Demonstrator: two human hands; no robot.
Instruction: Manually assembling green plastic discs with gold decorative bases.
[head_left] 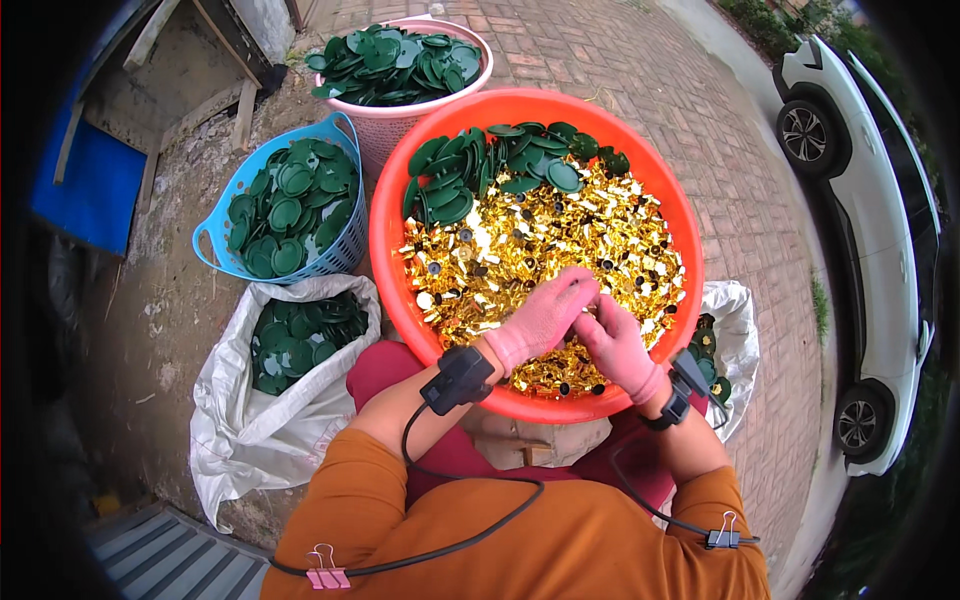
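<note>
A big orange basin [385, 235] sits in front of me, filled with several small shiny gold pieces [560, 240] and a heap of dark green round discs [500, 165] at its far side. My left hand [540, 318] and my right hand [615, 345], both in pink gloves, meet over the near part of the gold pile. Their fingertips pinch together around something small that the fingers hide. Each wrist carries a black device with a cable.
A blue basket [215, 235] and a pink basket [380, 135] of green discs stand at the left and behind. A white sack [250, 430] with more discs lies at the left, another sack [735, 320] at the right. A white car [870, 200] is parked on the brick paving.
</note>
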